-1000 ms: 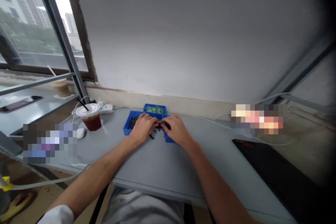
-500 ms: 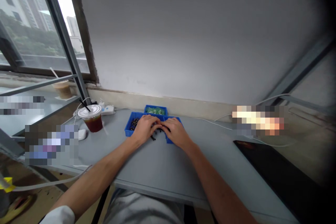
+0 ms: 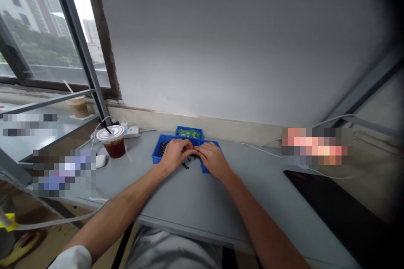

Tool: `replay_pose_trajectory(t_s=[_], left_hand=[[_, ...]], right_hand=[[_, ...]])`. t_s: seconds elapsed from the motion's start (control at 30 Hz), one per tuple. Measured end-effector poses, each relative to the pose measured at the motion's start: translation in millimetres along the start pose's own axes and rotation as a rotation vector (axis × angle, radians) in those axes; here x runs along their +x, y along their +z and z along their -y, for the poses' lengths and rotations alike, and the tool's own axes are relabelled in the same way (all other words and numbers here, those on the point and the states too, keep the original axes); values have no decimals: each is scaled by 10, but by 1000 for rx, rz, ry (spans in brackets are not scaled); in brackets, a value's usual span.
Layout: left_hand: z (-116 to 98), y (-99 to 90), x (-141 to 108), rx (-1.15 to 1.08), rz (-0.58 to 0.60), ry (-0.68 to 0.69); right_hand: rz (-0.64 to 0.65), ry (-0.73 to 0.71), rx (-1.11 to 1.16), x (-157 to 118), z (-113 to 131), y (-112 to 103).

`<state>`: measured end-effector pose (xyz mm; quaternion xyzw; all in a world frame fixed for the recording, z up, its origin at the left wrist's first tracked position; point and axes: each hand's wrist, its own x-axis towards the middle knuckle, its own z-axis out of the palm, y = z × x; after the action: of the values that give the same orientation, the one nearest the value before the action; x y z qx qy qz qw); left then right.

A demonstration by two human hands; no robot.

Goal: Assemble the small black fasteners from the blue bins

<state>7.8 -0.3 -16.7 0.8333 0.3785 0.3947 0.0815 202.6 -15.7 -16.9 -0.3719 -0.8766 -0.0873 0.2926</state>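
My left hand (image 3: 175, 153) and my right hand (image 3: 212, 156) meet fingertip to fingertip over the blue bins. Both are closed in a pinch; whatever lies between the fingers is too small and covered to name. Small dark parts fill the left blue bin (image 3: 155, 159), partly behind my left hand. The right blue bin (image 3: 205, 170) is mostly hidden under my right hand. Behind them stands a blue bin (image 3: 179, 128) holding green pieces in clear wrapping. Several small black screw-like parts (image 3: 186, 166) lie on the table just below my fingers.
A lidded cup of dark red drink (image 3: 114, 145) stands left of the bins, with a white mouse (image 3: 100, 161) and a power strip (image 3: 131, 132) near it. On the right lies a black mat (image 3: 331, 210). White cables run along the wall edge of the grey table (image 3: 195, 201).
The whole view has shifted slightly, so things appear a little further right. My hands stay together over the bins, with only slight finger movement.
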Motion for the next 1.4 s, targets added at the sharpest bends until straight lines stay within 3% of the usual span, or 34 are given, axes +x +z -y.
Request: replay_pose_trajectory(t_s=[0.17, 0.4, 0.5, 0.73, 0.97, 1.4], left_hand=[[-6, -36, -1, 4, 8, 26], [10, -87, -7, -24, 124, 129], [16, -80, -8, -1, 110, 160], [-32, -98, 0, 55, 65, 135], [-32, -97, -5, 146, 122, 178], [-73, -130, -3, 157, 100, 127]], right_hand=[[-35, 8, 40, -8, 10, -1], [12, 83, 54, -12, -55, -19], [27, 91, 50, -4, -57, -25], [1, 91, 59, 11, -20, -21], [-7, 95, 47, 14, -9, -19], [-134, 96, 103, 25, 60, -32]])
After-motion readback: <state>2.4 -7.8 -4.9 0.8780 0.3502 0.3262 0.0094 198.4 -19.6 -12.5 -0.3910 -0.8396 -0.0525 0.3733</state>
